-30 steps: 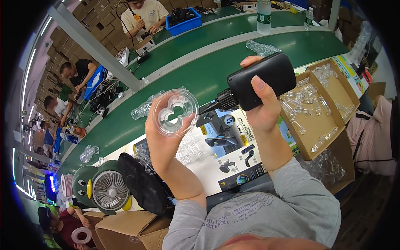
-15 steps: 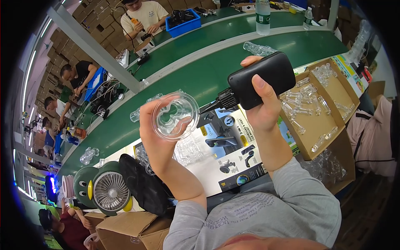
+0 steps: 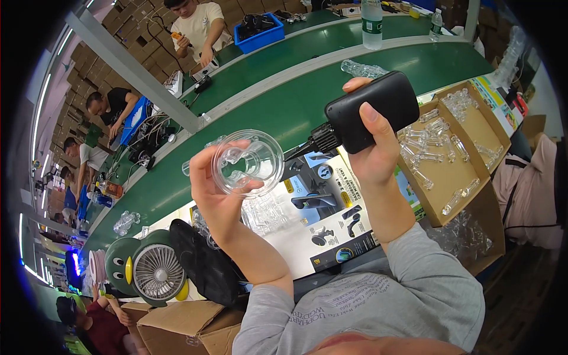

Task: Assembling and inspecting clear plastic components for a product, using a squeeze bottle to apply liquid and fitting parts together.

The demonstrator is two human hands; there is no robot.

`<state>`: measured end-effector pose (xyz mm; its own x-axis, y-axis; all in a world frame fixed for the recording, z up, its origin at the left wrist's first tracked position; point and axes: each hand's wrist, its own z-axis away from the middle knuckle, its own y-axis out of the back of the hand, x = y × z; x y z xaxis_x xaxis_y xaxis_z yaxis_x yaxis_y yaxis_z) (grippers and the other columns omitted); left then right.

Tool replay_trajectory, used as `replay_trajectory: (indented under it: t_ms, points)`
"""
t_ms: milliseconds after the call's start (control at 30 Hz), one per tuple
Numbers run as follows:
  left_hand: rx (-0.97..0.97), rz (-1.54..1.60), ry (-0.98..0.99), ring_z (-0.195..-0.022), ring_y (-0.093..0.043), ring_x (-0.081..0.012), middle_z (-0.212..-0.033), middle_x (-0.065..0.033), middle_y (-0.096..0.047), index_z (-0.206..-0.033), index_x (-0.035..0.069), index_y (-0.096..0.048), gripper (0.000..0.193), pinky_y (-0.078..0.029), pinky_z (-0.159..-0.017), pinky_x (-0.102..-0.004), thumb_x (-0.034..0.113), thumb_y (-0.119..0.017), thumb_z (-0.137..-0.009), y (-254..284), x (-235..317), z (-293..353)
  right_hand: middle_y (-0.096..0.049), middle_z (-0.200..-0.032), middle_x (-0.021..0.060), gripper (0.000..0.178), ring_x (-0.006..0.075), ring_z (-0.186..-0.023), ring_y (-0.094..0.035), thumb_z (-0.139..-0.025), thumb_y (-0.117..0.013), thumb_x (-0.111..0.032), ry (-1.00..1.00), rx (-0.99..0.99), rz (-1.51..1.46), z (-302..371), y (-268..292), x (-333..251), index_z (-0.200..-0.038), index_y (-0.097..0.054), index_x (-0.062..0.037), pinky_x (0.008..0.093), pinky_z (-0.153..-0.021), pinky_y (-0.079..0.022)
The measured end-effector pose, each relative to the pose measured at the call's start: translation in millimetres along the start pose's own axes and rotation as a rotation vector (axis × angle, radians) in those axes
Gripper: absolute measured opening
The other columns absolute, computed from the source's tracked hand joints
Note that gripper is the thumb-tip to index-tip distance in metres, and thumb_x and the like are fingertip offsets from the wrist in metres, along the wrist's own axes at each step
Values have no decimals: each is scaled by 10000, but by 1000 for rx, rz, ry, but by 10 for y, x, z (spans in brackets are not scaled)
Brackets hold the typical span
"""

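My left hand (image 3: pixel 214 207) is closed around a clear plastic part with a wide round rim (image 3: pixel 266 155); its open mouth faces me, and the far end is partly hidden behind my fingers. In my right hand (image 3: pixel 378 158) is a black squeeze bottle (image 3: pixel 387 102), held tilted with its ribbed cap and thin nozzle pointing left and down. The nozzle tip sits at the right edge of the clear rim; whether it touches, I cannot tell. Beneath my hands, several clear plastic pieces (image 3: pixel 264 214) lie on a printed sheet (image 3: pixel 337 234).
To the right, a cardboard tray (image 3: pixel 447 201) holds small clear tubes. A green penguin-shaped fan (image 3: pixel 158 274) and a black pouch (image 3: pixel 204 266) stand at left. Beyond runs a green bench (image 3: pixel 307 94) with clear bottles (image 3: pixel 371 26). Several co-workers sit along the bench at far left.
My left hand has shifted slightly left and turned the clear part, so its mouth faces me more. The bottle has barely moved. Across the bench, a co-worker's hand has reached down to a white box.
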<state>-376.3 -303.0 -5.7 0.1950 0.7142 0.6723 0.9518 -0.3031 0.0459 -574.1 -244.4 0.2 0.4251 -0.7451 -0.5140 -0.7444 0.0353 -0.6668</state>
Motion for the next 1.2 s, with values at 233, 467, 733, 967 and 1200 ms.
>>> replay_trajectory:
  t_ms: [233,467,733,967,1200]
  points:
    - [2,-90,-52,-948,-554,-215,-1002,-132,-578,-1085,-38,-535,571,-422,-844,-325,266,-761,-658,40,-23,-29,-527,-1025,149,326,177,-790,-572,-789,-549,-122,-18,-30,9,-4,2,-1,-1069,-427,-9,281,-690,-517]
    - [-25,-120,-14,-933,-556,-200,-1001,-128,-580,-1079,-67,-557,629,-423,-832,-315,406,-710,-694,58,-23,-33,-529,-1017,148,332,175,-788,-569,-786,-552,-128,-39,-34,-4,-7,-6,4,-1070,-427,-9,284,-692,-514]
    - [-73,89,67,-889,-593,-219,-958,-157,-609,-1148,-69,-456,558,-454,-813,-322,342,-629,-813,40,-48,-1,-532,-1013,141,331,166,-789,-566,-782,-555,-143,-55,-34,-6,-8,-10,-16,-1061,-444,-2,276,-693,-505]
    - [-146,224,159,-831,-593,-220,-901,-169,-608,-1093,-62,-439,558,-461,-757,-316,391,-613,-816,22,2,0,-535,-993,129,328,153,-764,-572,-773,-574,-169,-128,-34,-18,-21,-16,-45,-1032,-477,7,259,-673,-501]
    - [-182,389,291,-733,-605,-216,-828,-169,-609,-1114,-68,-413,617,-494,-656,-297,410,-632,-793,-17,47,40,-528,-988,143,350,155,-760,-574,-775,-571,-141,-194,-87,-84,-32,-9,-44,-1071,-439,-8,257,-671,-504]
